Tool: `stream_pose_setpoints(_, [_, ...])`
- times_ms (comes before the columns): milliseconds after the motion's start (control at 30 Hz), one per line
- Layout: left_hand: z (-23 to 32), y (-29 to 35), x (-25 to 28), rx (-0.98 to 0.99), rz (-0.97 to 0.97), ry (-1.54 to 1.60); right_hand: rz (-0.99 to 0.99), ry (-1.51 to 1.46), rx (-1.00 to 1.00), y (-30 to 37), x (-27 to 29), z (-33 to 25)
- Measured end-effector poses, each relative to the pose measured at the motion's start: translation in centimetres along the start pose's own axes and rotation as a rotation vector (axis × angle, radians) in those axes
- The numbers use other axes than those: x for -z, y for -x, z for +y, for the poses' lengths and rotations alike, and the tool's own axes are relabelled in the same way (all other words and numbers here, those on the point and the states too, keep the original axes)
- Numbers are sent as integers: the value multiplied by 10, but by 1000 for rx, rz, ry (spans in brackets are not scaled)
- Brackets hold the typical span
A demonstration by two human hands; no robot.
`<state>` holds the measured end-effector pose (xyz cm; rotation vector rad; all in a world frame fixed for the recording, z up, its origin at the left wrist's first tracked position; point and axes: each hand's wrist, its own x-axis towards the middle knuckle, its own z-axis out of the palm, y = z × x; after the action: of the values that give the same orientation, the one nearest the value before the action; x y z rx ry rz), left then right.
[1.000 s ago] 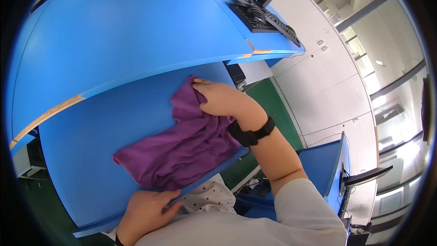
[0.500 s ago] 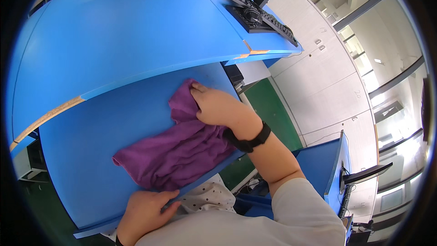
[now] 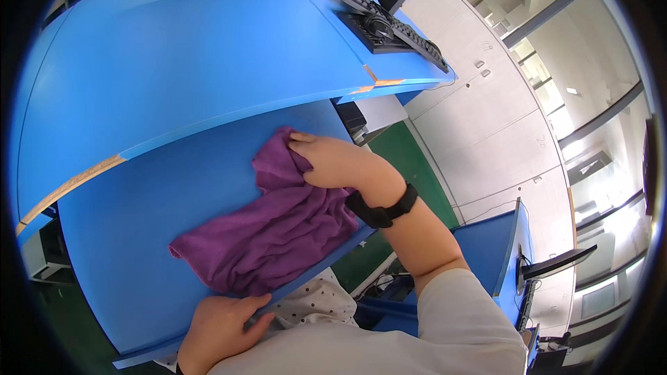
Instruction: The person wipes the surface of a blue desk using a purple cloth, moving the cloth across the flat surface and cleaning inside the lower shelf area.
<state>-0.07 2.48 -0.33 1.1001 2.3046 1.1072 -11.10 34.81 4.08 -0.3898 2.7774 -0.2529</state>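
Barely any shift since a sec ago: R hand [image 3: 333,163] and the end of the purple cloth [image 3: 271,236] it holds sit a bit farther from the front edge of the desk [image 3: 194,48], tho the whole view slides too. Cloth lies rumpled on the lower blue shelf [image 3: 132,236], toward its front R corner. R hand is closed on the cloth's upper end; grip's partly hidden, so can't tell how firm. L hand [image 3: 222,326] is empty, loosely open, by the shelf's front edge, just beside the cloth; contact unclear. Main risk: w/ no hand pinning the cloth's L end, a pull from the R could drag the lot, or slip it over the front edge onto the spotted fabric [image 3: 319,300] below. Wrist strap [image 3: 389,210] is v. close to the folds & might snag them.
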Motion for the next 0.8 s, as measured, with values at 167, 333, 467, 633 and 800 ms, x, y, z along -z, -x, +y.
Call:
stream_pose_setpoints(167, [2, -2, 1, -50, -4, -10, -127, -6, -3, 0, 16, 7])
stream_pose_setpoints(333, [7, -3, 4, 23, -36, 14, 54, 104, 38, -27, -1, 10])
stream_pose_setpoints(467, [4, -1, 3, 25, 12, 31, 77, 144, 46, -21, -1, 3])
stream_pose_setpoints(633, [5, -3, 3, -29, 6, 29, -68, 130, -90, -20, 10, -5])
stream_pose_setpoints(800, [5, -3, 4, 3, -8, 31, 85, 108, 18, -29, -1, 3])
